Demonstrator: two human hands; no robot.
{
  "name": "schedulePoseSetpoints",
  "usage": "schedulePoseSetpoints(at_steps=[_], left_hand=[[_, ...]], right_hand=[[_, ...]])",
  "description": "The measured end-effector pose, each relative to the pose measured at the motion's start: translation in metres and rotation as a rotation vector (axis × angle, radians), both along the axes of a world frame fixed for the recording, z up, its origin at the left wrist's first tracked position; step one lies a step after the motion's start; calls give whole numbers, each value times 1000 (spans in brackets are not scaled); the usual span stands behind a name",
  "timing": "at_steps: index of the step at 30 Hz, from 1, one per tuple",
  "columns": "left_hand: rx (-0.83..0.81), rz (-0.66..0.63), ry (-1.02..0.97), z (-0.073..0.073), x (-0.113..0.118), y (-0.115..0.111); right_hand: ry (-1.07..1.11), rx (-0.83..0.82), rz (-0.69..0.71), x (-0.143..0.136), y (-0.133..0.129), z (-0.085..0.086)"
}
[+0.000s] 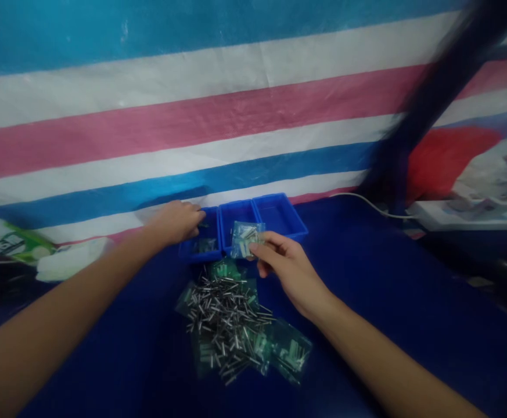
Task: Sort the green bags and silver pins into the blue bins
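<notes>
Surface (pixel 148 342): dark blue, lower frame, bearing a metal-pin pile (pixel 227 319). Backdrop: striped sheeting (pixel 236 110). Upper right: dark post (pixel 445 87). Centre: blue trays (pixel 279 215); clear packet (pixel 247 239), clamped in right hand's (pixel 294 267) fingers. Left hand (pixel 177 222): over leftmost tray, finger closure unclear.

Looks forward and down from the head, over the left hand (pixel 175 223) and right hand (pixel 290 264), close to the blue trays (pixel 278 218), facing the striped sheet (pixel 253 110).
</notes>
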State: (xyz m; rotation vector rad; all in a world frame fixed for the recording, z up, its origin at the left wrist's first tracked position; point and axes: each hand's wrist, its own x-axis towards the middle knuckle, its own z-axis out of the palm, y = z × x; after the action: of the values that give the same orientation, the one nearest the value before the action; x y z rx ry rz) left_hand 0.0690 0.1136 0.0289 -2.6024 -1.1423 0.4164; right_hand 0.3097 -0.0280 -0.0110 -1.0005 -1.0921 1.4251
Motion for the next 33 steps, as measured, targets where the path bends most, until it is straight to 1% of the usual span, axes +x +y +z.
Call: schedulePoseSetpoints(at_steps=[3,7,9,12,16,19,22,26,28,29,33], left_hand=[[-33,42,-41,7,-1,-3],[-31,104,-58,7,-3,-4],[-57,91,-132,4,-6,-3],[-112,95,-318,-1,-7,-1],[-123,232,-549,-6,-5,-1],[-56,342,-628,-10,-4,0],[-13,406,-684,-15,-3,0],[-67,466,-813,-17,-2,0],[-84,468,-823,-15,-3,1],[-85,447,-793,-14,-4,1],[-36,313,-565,-10,-6,4]], right_hand=[[-3,-1,-2,1,0,0],[-29,-4,-2,1,1,0],[-24,-7,-5,1,0,0],[-5,-9,-4,1,0,1],[-11,-5,-8,1,0,1],[-16,-6,-12,1,1,1],[-22,-7,-16,1,1,1],[-32,14,-19,1,0,1],[-42,20,-24,1,-1,2],[-49,20,-25,1,-1,2],[-77,18,-21,1,-1,3]])
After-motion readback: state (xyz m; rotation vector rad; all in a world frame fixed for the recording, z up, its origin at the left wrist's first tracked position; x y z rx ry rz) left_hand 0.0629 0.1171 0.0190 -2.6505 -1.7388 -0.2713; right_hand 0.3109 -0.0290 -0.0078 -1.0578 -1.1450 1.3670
